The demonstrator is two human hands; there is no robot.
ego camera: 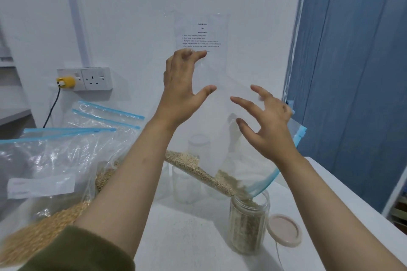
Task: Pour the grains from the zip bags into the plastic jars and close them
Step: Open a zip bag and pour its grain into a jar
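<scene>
Head view. Landmark: clear plastic jar (248, 224), upright on the white bench (187, 237), well filled with pale grains.

A clear zip bag (220, 116) is held up above the jar, tilted, its blue-zip mouth at the jar's opening; a band of grains (198, 171) lies along the bag's lower edge and runs down into the jar.

Left hand (185, 81), above and left of the jar: fingers curled at the bag's raised upper edge, thumb spread out below. It appears to pinch the film, but the clear plastic makes contact hard to confirm.

Right hand (268, 123), directly above the jar: fingers spread and bent, claw-like, against the bag's side; whether it has hold of the bag I cannot tell.

Just right of the jar, a round lid (284, 230) lies flat on the bench. Behind the jar, two more clear jars (187, 182), apparently empty. Far left of the jar, further zip bags (55, 171), one holding yellow grains.
</scene>
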